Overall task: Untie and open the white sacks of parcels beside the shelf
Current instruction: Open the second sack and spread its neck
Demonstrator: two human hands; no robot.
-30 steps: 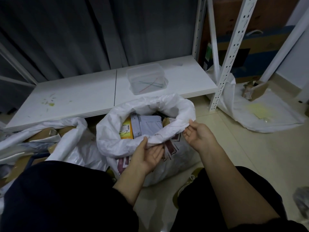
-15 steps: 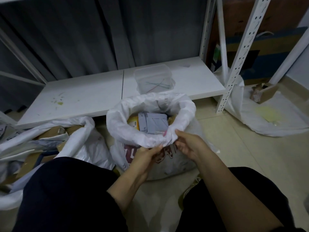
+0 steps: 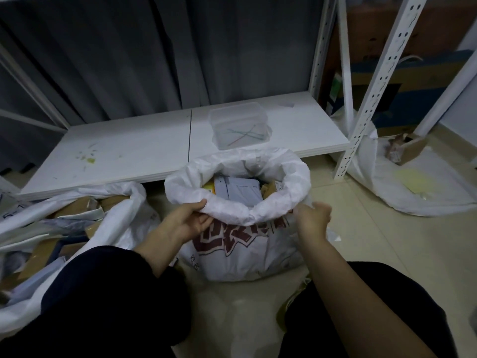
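A white sack (image 3: 247, 251) with red printed characters stands on the floor in front of me, its mouth wide open and its rim rolled outward. Inside lie a grey parcel (image 3: 237, 189) and yellow and brown packages. My left hand (image 3: 188, 220) grips the near left part of the rolled rim, thumb on top. My right hand (image 3: 312, 215) pinches the near right part of the rim. A second open white sack (image 3: 121, 218) full of cardboard parcels lies at my left. A third white sack (image 3: 413, 187) sits at the right by the shelf post.
The low white shelf board (image 3: 134, 151) runs behind the sacks and carries a clear plastic box (image 3: 240, 125) holding thin coloured ties. Perforated white shelf posts (image 3: 361, 107) rise at the right. A small open carton (image 3: 405, 148) rests on the right sack. My dark-clothed knees fill the foreground.
My hands have moved apart along the sack's near rim, left hand leftward and right hand rightward, and the rim is rolled further down, showing more of the red print.
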